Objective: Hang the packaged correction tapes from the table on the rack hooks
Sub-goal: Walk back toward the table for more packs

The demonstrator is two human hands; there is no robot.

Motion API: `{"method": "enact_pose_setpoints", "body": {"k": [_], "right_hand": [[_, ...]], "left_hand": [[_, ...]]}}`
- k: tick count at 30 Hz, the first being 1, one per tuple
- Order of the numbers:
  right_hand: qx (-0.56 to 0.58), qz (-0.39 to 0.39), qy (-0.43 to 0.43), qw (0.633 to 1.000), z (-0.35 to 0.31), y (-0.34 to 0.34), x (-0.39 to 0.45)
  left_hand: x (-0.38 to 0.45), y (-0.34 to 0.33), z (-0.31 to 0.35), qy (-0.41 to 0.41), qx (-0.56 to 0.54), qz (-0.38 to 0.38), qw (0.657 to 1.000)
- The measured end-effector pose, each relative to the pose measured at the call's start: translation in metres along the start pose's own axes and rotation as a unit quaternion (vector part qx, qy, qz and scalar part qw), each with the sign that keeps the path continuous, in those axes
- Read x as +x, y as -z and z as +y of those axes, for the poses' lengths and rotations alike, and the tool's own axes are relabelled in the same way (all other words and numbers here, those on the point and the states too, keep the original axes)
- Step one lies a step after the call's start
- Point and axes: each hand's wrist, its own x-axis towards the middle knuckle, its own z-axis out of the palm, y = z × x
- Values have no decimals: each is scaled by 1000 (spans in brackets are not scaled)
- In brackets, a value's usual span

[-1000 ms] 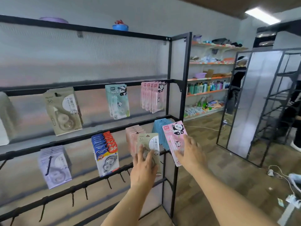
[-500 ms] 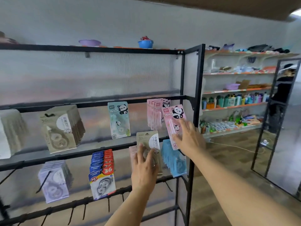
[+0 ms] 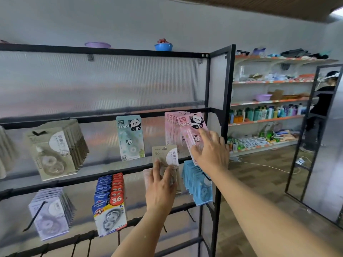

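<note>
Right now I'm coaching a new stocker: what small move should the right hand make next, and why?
Probably slide the pink pack up onto the hook with the pink stack: the right hand holds it tilted just in front of that matching stack.

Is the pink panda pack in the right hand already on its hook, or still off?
Cannot tell. The right hand holds the pink panda pack tilted against the hanging pink packs; its hang hole isn't visible.

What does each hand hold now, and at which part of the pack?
The right hand holds a pink panda-printed correction tape pack by its lower half. The left hand holds a beige correction tape pack by its lower half.
</note>
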Motion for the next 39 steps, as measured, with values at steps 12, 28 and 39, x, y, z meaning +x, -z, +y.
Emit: {"method": "enact_pose_setpoints", "body": {"k": [12, 28, 39], "right_hand": [[-7, -12, -18, 1000, -8, -10, 12], [92, -52, 53, 993, -66, -34, -42], [295, -193, 157, 923, -175, -22, -103]], "left_hand": [[8, -4, -8, -5, -5, -7, 1000], [-40, 33, -40, 54, -22, 61, 996], [-84, 100, -82, 131, -17, 138, 982]]}}
